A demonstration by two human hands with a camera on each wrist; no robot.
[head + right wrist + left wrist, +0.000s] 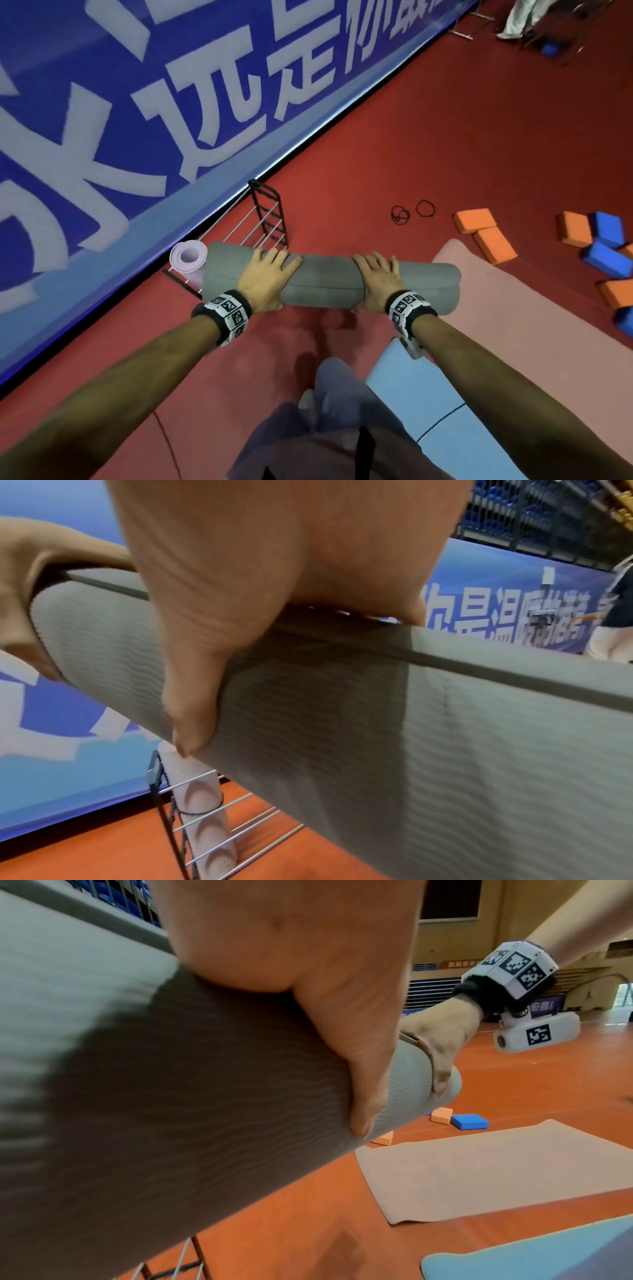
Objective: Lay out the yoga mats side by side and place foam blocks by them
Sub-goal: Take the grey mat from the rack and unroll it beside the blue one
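Both hands are clamped on a rolled grey mat, held level above the red floor. The left hand wraps it near its 9 o'clock end, the right hand near its middle, fingers over the top and thumbs underneath.

The roll's loose outer edge shows as a seam along its length. If either grip slackens, that flap could peel open and the mat sag or unroll in the air.

Just behind the roll at 10 o'clock stands a wire rack with a pale rolled mat on it. Swinging the grey roll's left end could catch the rack or knock the pale mat off.

At 3 o'clock a pink mat lies flat, and a blue mat at 5 o'clock. Setting the grey one down carelessly could overlap them.

Orange blocks and blue blocks lie scattered at 2 to 3 o'clock, underfoot hazards.
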